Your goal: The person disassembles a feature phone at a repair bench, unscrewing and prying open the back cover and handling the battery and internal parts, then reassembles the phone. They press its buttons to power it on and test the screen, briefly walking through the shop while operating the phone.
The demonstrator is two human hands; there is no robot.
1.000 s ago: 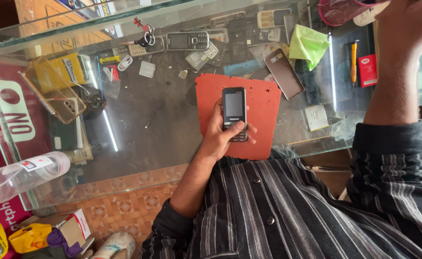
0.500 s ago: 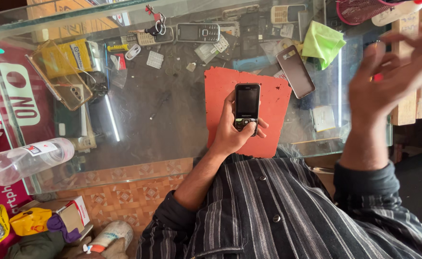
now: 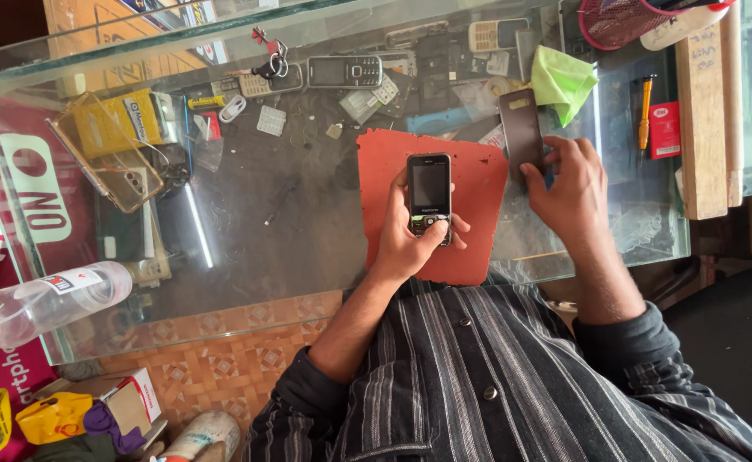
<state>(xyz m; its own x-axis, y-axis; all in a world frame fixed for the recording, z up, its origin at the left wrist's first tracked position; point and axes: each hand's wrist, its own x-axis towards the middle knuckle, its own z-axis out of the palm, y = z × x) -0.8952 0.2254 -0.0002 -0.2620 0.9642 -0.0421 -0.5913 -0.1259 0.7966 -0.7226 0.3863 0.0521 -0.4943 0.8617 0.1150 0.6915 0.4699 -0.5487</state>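
My left hand (image 3: 410, 244) grips a small black keypad phone (image 3: 430, 197), thumb on its keys, above an orange-red mat (image 3: 478, 184) on the glass counter (image 3: 307, 231). My right hand (image 3: 568, 180) rests on the glass at the mat's right edge. Its fingertips touch a dark, flat phone-shaped slab (image 3: 521, 133) that lies just past the mat; whether they grip it I cannot tell.
A green cloth (image 3: 562, 81) lies beside the slab. Other phones (image 3: 344, 72), keys (image 3: 271, 64) and small parts lie at the far side. A clear phone case (image 3: 106, 162), a plastic bottle (image 3: 51, 299), a wooden block (image 3: 705, 120) and a pen (image 3: 645, 111) are around.
My right hand came down from the upper right onto the glass and now touches the dark slab. My left hand still holds the keypad phone.
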